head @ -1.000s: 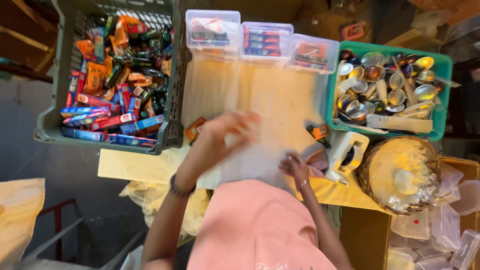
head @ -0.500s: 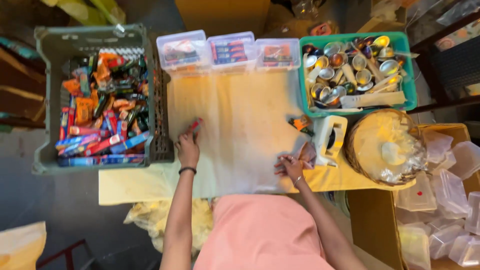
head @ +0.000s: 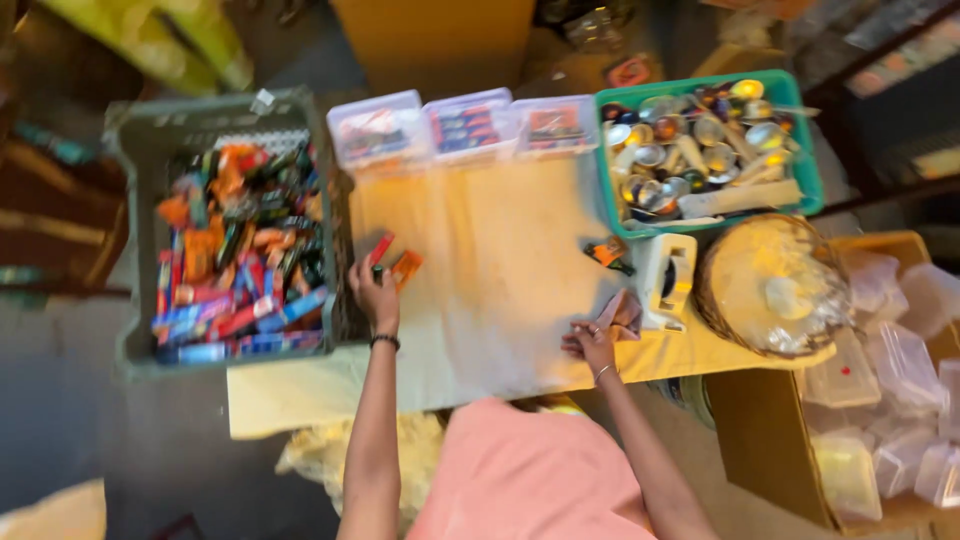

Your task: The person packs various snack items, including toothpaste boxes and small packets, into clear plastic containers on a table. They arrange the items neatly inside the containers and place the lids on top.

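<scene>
On the cloth-covered counter [head: 500, 260], the left hand [head: 375, 290] pinches small red and orange packets [head: 393, 258] beside the grey crate [head: 140, 240] at centre-left, seemingly mid-pick, while the right hand [head: 592, 340] grips a pinkish wrapper [head: 622, 312]; next likely needs careful placing.

Teal bin [head: 812, 185] of metal cups, wicker basket [head: 715, 300], clear boxes [head: 470, 125].

Head view: both hands on cloth-covered table [head: 500, 240].
L hand [head: 375, 290] holds small packets: red packet [head: 381, 247], orange packet [head: 405, 268], just beside grey crate [head: 140, 250] of packets. R hand [head: 592, 340] grips pinkish cloth [head: 622, 312] near white tape dispenser [head: 665, 280]. Teal basket [head: 810, 170] w/ metal bowls at far R; 3 clear lidded boxes [head: 470, 125] along far edge.
</scene>
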